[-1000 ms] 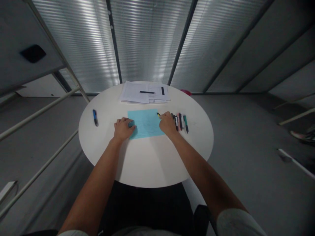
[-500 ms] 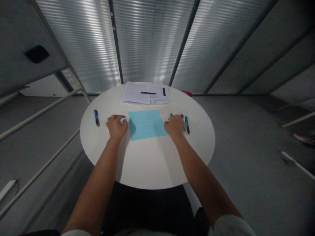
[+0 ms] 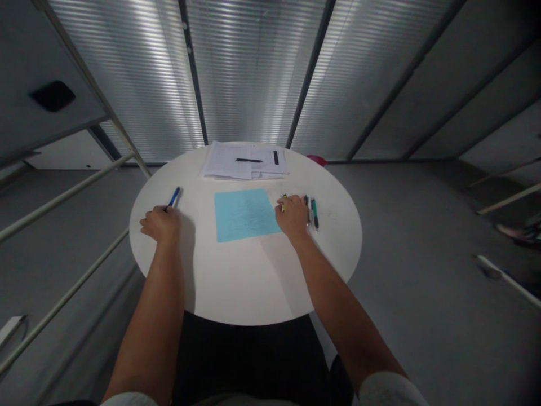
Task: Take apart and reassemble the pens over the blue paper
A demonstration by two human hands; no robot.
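A light blue sheet lies flat at the middle of the round white table. My left hand is left of the sheet, near the table's left edge, closed on the lower end of a blue pen that points up and to the right. My right hand rests just right of the sheet with its fingers curled over a row of pens. A yellow pen tip sticks out from its fingers. A green pen lies beside the hand, uncovered.
A stack of white printed papers with a black pen on top sits at the table's far edge. A pink object peeks out behind the table. Metal rails run along the left, over grey floor.
My left hand left the blue sheet, slid left across the table and took hold of the blue pen, which now lies tilted. My right hand moved from the sheet's edge onto the pen row.
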